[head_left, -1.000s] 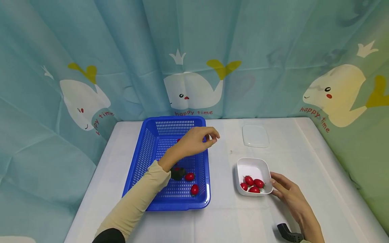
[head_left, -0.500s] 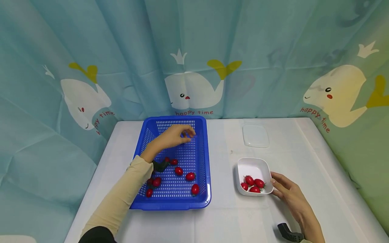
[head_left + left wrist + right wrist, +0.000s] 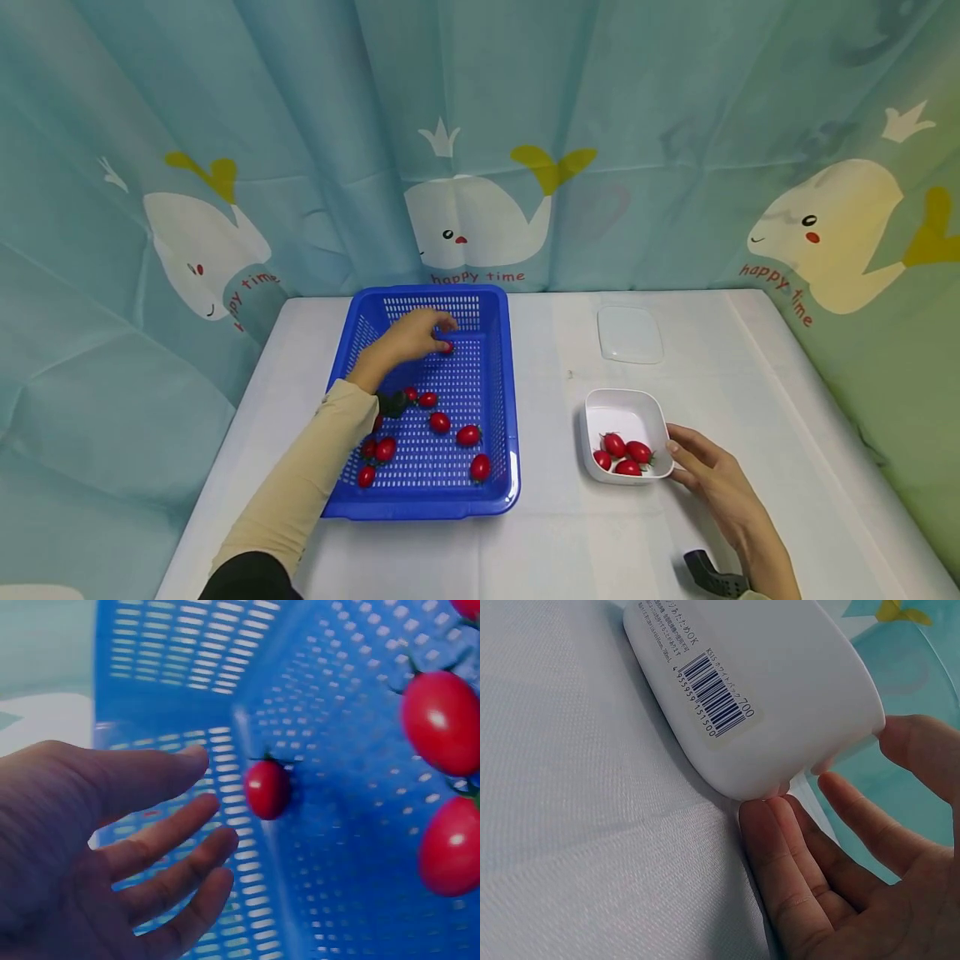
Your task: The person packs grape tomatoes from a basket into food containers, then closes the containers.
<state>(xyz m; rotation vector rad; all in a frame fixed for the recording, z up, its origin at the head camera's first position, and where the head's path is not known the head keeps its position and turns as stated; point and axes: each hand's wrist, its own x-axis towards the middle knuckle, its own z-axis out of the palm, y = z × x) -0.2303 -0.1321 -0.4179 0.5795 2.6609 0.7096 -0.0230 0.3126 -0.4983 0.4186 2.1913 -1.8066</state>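
Observation:
Over the far part of a blue perforated plastic basket (image 3: 427,509), my left hand (image 3: 405,340) is lowered beside a red cherry tomato (image 3: 448,347). The left wrist view shows that tomato (image 3: 268,787) just past the fingertips, with thumb and fingers spread apart and nothing between them. Several more tomatoes (image 3: 439,422) lie in the basket, some with green stems. At the right, my right hand (image 3: 708,475) holds the near right corner of a white square container (image 3: 624,407), thumb at its rim and fingers against its outer side. Several tomatoes (image 3: 627,468) sit inside it.
A clear flat lid (image 3: 631,335) lies behind the white container. Among the basket's tomatoes is a dark green clump (image 3: 392,406), its kind unclear. A white cloth covers the table (image 3: 555,542), and a printed curtain (image 3: 637,100) hangs behind.
My left hand has moved left from above the basket's right edge, then down to the tomato at the far side. My right hand and the white container have stayed in place.

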